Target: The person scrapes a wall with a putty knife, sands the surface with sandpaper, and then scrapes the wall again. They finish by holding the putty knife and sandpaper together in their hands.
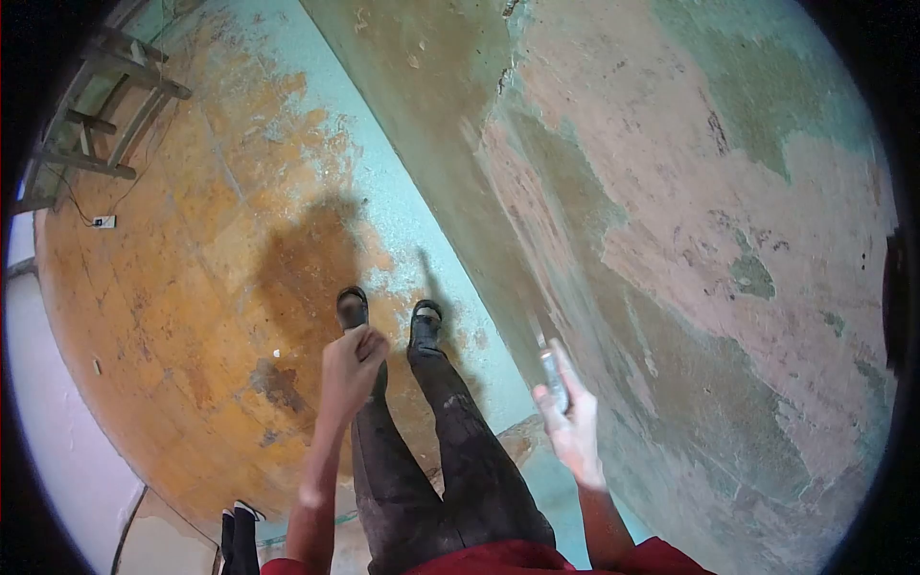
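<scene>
My right hand (575, 431) is wrapped round a slim hand tool with a pale blue-grey handle (554, 379). The tool's thin, light tip points up and away, close to the wall; whether it is a scraper or a knife I cannot make out. Beside it rises the wall (671, 240), its paint patchy in pink, olive and green, with pale streaks near the tool. My left hand (353, 359) is closed in a fist in front of my legs, over my left shoe. Whatever its fingers may hold is hidden.
A wooden trestle or ladder (115, 105) stands at the far left, by a socket box (104, 221) with a cord. The orange floor (192, 316) is worn, with paint spots along the wall's foot. Another person's feet (241, 522) show at the lower left.
</scene>
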`<action>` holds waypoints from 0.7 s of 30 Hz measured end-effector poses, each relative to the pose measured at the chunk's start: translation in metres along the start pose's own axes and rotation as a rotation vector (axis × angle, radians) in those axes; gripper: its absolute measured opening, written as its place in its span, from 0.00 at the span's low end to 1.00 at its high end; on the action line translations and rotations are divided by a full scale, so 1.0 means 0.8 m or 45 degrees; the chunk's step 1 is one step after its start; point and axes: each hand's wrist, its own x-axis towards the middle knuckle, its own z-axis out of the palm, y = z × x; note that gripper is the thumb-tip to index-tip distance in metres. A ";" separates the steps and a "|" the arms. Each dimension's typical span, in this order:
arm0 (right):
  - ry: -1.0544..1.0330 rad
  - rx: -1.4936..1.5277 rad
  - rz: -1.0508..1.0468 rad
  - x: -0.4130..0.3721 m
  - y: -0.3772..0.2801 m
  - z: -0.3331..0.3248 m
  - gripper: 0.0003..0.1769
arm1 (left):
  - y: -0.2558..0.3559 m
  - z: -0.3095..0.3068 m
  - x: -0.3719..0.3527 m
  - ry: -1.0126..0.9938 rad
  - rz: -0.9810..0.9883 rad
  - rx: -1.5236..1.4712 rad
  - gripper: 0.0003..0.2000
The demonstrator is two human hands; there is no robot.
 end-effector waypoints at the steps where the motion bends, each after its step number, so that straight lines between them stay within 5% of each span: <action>1: 0.007 0.002 0.004 -0.002 -0.017 -0.005 0.34 | 0.027 0.012 0.004 0.034 0.043 -0.076 0.07; 3: 0.192 0.604 0.066 -0.002 -0.049 -0.017 0.38 | 0.063 0.052 0.010 0.016 0.215 -0.280 0.11; 5: 0.272 0.639 0.013 0.004 -0.064 -0.007 0.43 | 0.139 0.067 0.003 -0.351 0.100 -0.604 0.17; 7: 0.474 0.793 -0.004 0.007 -0.073 0.005 0.44 | 0.194 0.092 0.000 -0.311 0.605 -0.604 0.23; 9: 0.504 0.564 -0.114 0.005 -0.053 0.007 0.40 | 0.222 0.114 -0.002 -0.588 0.634 -0.987 0.30; 11: 0.740 0.498 -0.281 0.016 -0.048 0.026 0.40 | 0.232 0.125 0.000 -0.633 0.723 -0.920 0.35; 15: 0.702 0.507 -0.330 0.015 -0.055 0.035 0.37 | 0.237 0.133 0.006 -0.483 0.944 -0.744 0.37; 21: 0.695 0.530 -0.325 0.029 -0.088 0.054 0.36 | 0.250 0.107 0.019 -0.436 0.843 -0.699 0.35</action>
